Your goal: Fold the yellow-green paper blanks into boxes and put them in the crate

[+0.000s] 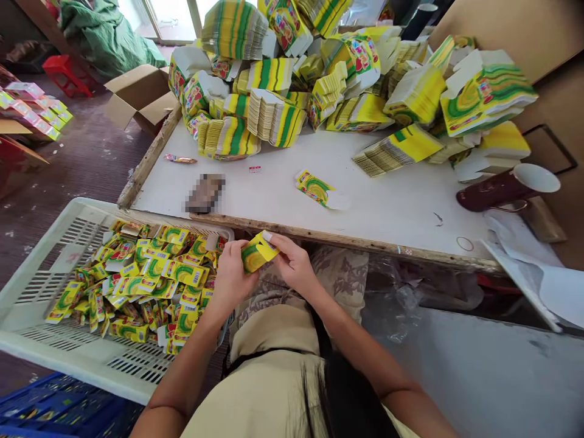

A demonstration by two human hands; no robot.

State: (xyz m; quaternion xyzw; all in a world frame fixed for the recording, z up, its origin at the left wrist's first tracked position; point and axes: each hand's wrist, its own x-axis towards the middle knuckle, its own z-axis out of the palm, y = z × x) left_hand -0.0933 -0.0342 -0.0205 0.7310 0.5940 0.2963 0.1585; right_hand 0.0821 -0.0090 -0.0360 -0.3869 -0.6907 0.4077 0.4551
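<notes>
Above my lap, a small yellow and green carton is held between both hands. My left hand grips its left side, with the fingers wrapped round it. At the other end, the fingers of my right hand pinch the carton near a flap. To the left stands a white plastic crate with many small yellow cartons heaped in it. On the table in front of me lies a single carton with a white flap sticking out.
Stacks of flat cartons are piled along the back of the white table. A dark red mug lies tipped at the right. Beyond the table's left edge stands an open cardboard box. A blue crate is at lower left.
</notes>
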